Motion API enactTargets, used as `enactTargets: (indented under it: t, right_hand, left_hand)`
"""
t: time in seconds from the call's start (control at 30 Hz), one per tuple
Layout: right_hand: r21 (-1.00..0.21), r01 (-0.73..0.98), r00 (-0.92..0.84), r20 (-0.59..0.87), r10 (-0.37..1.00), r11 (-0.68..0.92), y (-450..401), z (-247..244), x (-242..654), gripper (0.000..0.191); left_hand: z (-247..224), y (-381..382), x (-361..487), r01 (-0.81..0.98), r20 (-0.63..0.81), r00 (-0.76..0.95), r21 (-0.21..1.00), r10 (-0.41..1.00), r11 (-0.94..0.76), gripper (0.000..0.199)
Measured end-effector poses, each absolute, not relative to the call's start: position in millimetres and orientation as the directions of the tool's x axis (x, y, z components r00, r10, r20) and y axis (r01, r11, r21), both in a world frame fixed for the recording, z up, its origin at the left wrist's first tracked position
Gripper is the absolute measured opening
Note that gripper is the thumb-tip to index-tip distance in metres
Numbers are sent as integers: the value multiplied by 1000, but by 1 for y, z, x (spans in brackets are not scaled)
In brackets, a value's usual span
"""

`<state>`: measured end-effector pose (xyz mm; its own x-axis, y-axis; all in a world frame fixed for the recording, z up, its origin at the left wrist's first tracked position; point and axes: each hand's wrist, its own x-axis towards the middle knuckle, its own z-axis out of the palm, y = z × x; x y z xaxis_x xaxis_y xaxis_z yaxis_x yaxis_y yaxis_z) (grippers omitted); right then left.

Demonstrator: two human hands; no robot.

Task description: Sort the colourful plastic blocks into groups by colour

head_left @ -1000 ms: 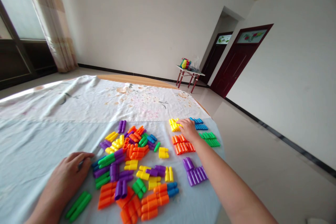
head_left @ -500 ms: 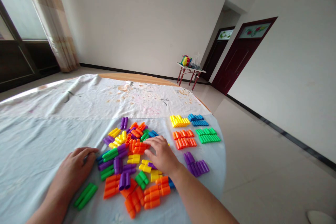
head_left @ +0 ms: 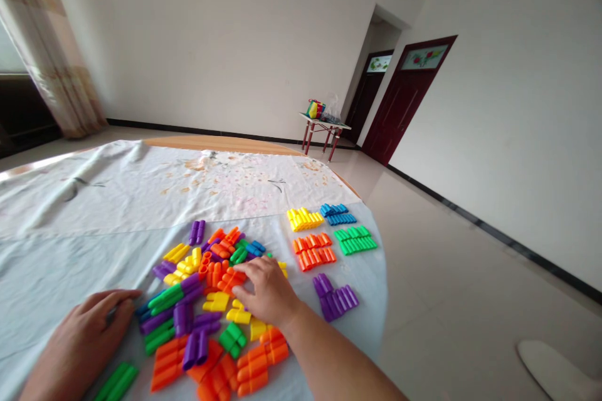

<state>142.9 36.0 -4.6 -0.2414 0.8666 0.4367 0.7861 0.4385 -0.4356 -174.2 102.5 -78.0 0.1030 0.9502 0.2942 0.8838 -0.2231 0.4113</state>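
Note:
My right hand (head_left: 268,291) reaches into a heap of coloured plastic bullet-shaped building blocks. Its fingertips and thumb are at the right end of an orange block (head_left: 229,280), partly covering it. Just below the thumb lie yellow blocks (head_left: 238,312) and a green block (head_left: 232,339). My left hand (head_left: 89,332) rests on the cloth at the left of the heap, fingers stretched out and holding nothing. Its fingertips are beside a blue block (head_left: 145,308) and a long green block (head_left: 165,299). Another green block (head_left: 117,382) lies below that hand.
Right of the heap, blocks lie sorted by colour: yellow (head_left: 304,219), blue (head_left: 337,214), orange (head_left: 314,250), green (head_left: 355,240) and purple (head_left: 335,296). A floral cloth (head_left: 226,182) covers the round table. Farther off stands a small table (head_left: 324,121) with bags.
The view has turned to the right, so the table and blocks appear farther left. My right fingers have come closer around the orange block, which sits at a slightly different angle. My left hand stays beside the heap.

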Motion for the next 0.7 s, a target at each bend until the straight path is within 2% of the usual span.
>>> enactTargets:
  t: [0.2,0.4,0.53,0.7]
  right_hand:
    - [-467,792,-197,414,889,393,24,2,156,27]
    - [-456,812,-204,362,910,364,24,-1,160,18]
    - [-478,795,-193,385,902,374,24,0,161,18]
    - [-512,793,-76,453,888,329,29,12,185,22]
  left_hand:
    - [-86,106,-180,892,330,111,382,937,-241,38]
    - [-83,103,-177,893,324,116,381,939,-241,42]
    - [-89,107,-181,886,317,126,390,940,-251,40]
    - [-88,107,-182,900,310,106,374,945,-224,38]
